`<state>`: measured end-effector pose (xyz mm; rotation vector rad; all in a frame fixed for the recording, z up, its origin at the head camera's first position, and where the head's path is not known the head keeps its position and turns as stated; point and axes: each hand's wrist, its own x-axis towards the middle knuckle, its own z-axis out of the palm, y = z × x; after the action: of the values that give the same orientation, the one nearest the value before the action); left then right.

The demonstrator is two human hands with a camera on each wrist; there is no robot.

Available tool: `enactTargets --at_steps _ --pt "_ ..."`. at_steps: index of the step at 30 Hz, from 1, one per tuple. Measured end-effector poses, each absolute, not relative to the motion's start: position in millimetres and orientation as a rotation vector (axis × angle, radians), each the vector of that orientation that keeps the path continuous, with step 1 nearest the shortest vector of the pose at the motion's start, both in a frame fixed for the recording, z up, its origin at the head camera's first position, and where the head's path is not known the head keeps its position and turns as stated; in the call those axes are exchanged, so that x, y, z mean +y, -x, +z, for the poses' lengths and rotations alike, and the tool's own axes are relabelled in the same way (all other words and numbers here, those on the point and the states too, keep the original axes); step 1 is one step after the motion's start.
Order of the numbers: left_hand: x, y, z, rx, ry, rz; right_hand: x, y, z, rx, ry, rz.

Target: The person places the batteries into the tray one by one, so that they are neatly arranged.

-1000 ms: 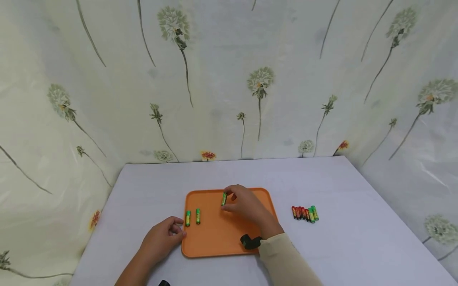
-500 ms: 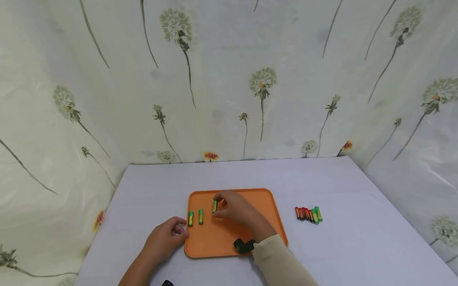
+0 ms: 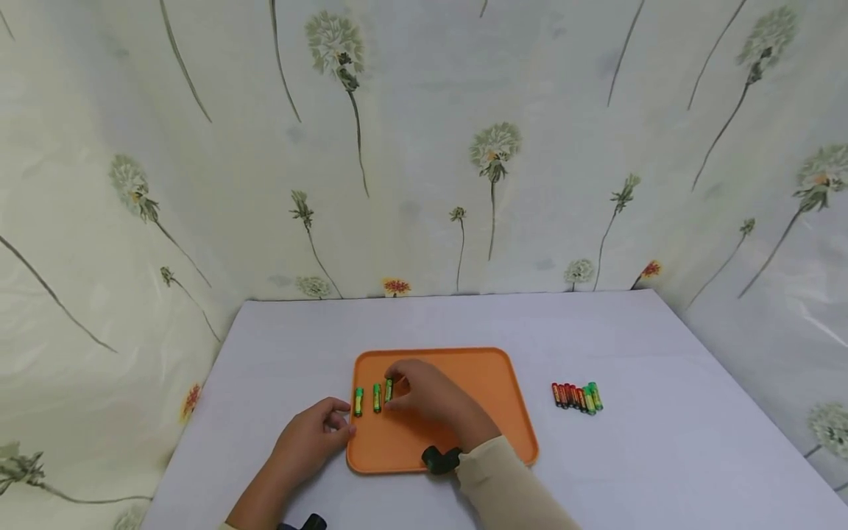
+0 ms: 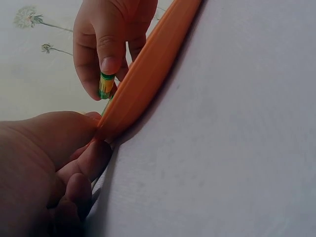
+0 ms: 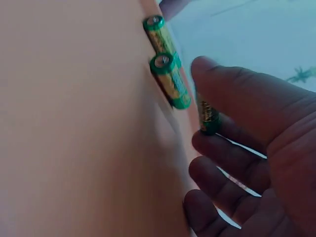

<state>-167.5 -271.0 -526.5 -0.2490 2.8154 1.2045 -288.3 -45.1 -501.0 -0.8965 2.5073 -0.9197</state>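
My right hand (image 3: 427,394) pinches a green-and-yellow battery (image 3: 389,390) between thumb and fingertips, over the left part of the orange tray (image 3: 391,453). In the right wrist view the held battery (image 5: 208,118) is partly hidden by the thumb. Just left of it, two like batteries lie on the tray side by side: a nearer one (image 3: 377,397) and one (image 3: 358,402) close to the left rim. My left hand (image 3: 314,438) holds the tray's left edge; in the left wrist view its thumb and index finger pinch the orange rim (image 4: 148,79).
To the right of the tray, several red batteries (image 3: 566,395) and a couple of green ones (image 3: 592,398) lie in a row on the white table (image 3: 649,456). Behind the table hangs a dandelion-print cloth (image 3: 411,147). Black wrist cameras (image 3: 440,460) sit below the hands.
My right hand has carried the green battery leftward across the tray, close beside the two lying there. The left hand stays at the tray's edge; the whole view has shifted slightly.
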Motion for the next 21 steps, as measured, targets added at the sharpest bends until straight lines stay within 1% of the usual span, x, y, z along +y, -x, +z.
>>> enactTargets --at_steps 10,21 --pt "-273 167 -527 2.829 0.213 1.232 -58 283 -502 2.563 0.915 -0.794" --pt "-274 168 -530 2.857 0.18 1.24 -71 277 -501 2.652 1.023 -0.612"
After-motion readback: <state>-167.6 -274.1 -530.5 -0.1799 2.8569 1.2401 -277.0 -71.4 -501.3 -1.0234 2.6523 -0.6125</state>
